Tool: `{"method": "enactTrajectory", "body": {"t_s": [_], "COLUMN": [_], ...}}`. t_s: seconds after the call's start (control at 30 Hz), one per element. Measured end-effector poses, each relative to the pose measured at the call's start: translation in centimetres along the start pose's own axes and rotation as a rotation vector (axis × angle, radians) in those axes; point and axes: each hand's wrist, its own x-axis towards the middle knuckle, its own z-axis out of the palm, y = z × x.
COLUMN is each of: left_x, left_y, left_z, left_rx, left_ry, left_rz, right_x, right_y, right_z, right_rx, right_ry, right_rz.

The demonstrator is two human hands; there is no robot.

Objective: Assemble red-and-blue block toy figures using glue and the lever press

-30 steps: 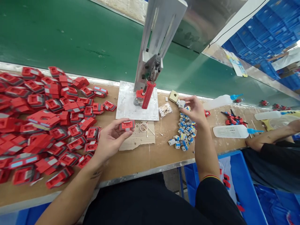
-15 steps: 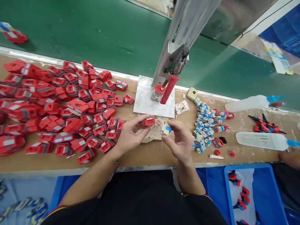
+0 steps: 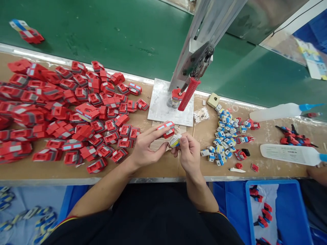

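Between the fingers of my left hand (image 3: 146, 148) is a red plastic toy piece (image 3: 167, 129) with grey and light-blue markings. My right hand (image 3: 189, 153) pinches a small white, blue and yellow block (image 3: 175, 140) just below the red piece; whether the two touch I cannot tell. Both hands are closed in front of a metal base plate (image 3: 163, 109). On that plate stands a clamp press with a red handle (image 3: 189, 94), and a red part (image 3: 176, 95) sits under its tip. A large heap of similar red pieces (image 3: 76, 115) spreads to my left.
White-and-blue blocks (image 3: 223, 136) are piled right, beside a bundle of cotton swabs (image 3: 201, 115). Two white squeeze bottles (image 3: 288, 154) lie farther right, near a person's arm (image 3: 316, 173). A blue bin (image 3: 293, 204) sits below; a green surface (image 3: 102, 34) runs behind.
My right hand has moved left, bringing its block up to the red piece. My left hand has turned the red piece so its marked side faces up. The view has shifted slightly.
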Motion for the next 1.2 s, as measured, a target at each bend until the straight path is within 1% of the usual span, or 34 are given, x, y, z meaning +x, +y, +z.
{"method": "enactTrajectory", "body": {"t_s": [0.1,0.23,0.3,0.37,0.47,0.53,0.6,0.7,0.77,0.83,0.9,1.0,1.07,1.13,1.2], "left_x": [0.0,0.1,0.1,-0.2,-0.7,-0.8,-0.7,-0.3,-0.2,-0.4,-0.8,-1.5,-1.8,-1.9,-1.8], "left_y": [0.2,0.6,0.6,0.5,0.3,0.2,0.2,0.4,0.5,0.5,0.7,1.0,1.3,1.4,1.5], "left_z": [-0.1,-0.2,-0.1,0.1,0.2,0.1,0.0,-0.4,-0.6,-0.8,-0.9,-1.1,-1.1,-1.0,-0.9], "left_rx": [0.015,0.107,0.157,0.209,0.285,0.292,0.243,0.13,0.032,-0.082,-0.18,-0.211,-0.191,-0.184,-0.198], "left_ry": [-0.012,-0.013,0.005,0.05,0.126,0.145,0.136,0.099,0.047,-0.026,-0.093,-0.157,-0.17,-0.155,-0.122], "left_rz": [0.083,0.172,0.208,0.223,0.178,0.164,0.199,0.239,0.219,0.166,0.081,-0.078,-0.146,-0.126,-0.033], "right_x": [-0.1,-0.4,-0.4,-0.5,-0.6,-0.7,-0.9,-1.1,-1.0,-0.8,-0.5,-0.4,-0.6,-0.9,-1.2], "right_y": [0.1,0.3,0.5,0.5,0.5,0.5,0.4,0.6,0.7,0.8,0.8,0.6,0.3,0.0,-0.2], "right_z": [0.6,1.6,2.1,2.5,2.8,2.8,2.4,1.1,-0.2,-1.4,-2.3,-2.9,-2.9,-2.7,-2.4], "right_rx": [0.026,0.062,0.068,0.053,0.035,0.033,0.012,-0.059,-0.109,-0.168,-0.251,-0.341,-0.358,-0.364,-0.365], "right_ry": [0.035,0.094,0.112,0.124,0.086,0.053,0.035,-0.006,-0.027,-0.055,-0.131,-0.261,-0.27,-0.239,-0.217], "right_rz": [0.023,0.014,-0.001,-0.013,-0.004,-0.004,-0.036,-0.13,-0.21,-0.295,-0.367,-0.439,-0.465,-0.474,-0.469]}}
